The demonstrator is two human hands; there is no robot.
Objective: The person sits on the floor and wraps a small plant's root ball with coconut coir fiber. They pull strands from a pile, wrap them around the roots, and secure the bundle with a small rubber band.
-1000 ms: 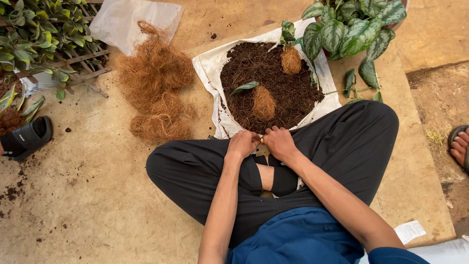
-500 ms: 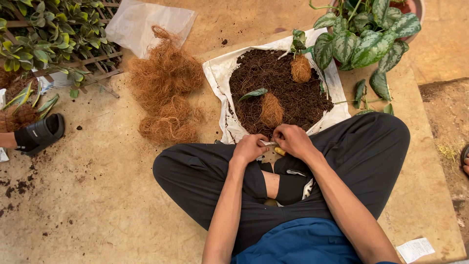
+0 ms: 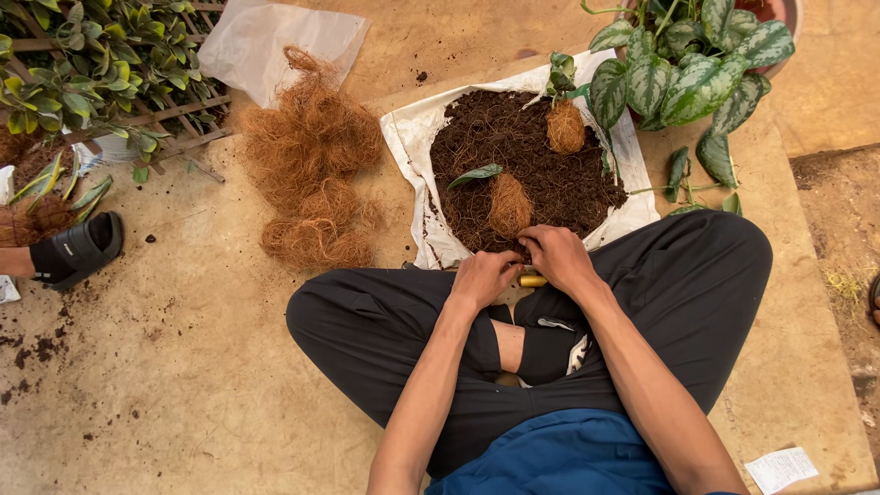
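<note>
Holding: left hand [image 3: 483,276] and right hand [image 3: 557,258] pinch a small yellow piece [image 3: 530,280] between them.
Soil [image 3: 513,156]: just ahead — fibre balls [image 3: 509,205] on it.
Coir [image 3: 307,170]: left, apart.

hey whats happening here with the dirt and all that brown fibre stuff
A person sits cross-legged on a concrete floor, both hands together at the near edge of a white sack heaped with dark soil. The left hand and right hand hold a small yellowish object; what it is cannot be told. Two fibre-wrapped balls lie on the soil. Loose coconut fibre lies to the left.
</note>
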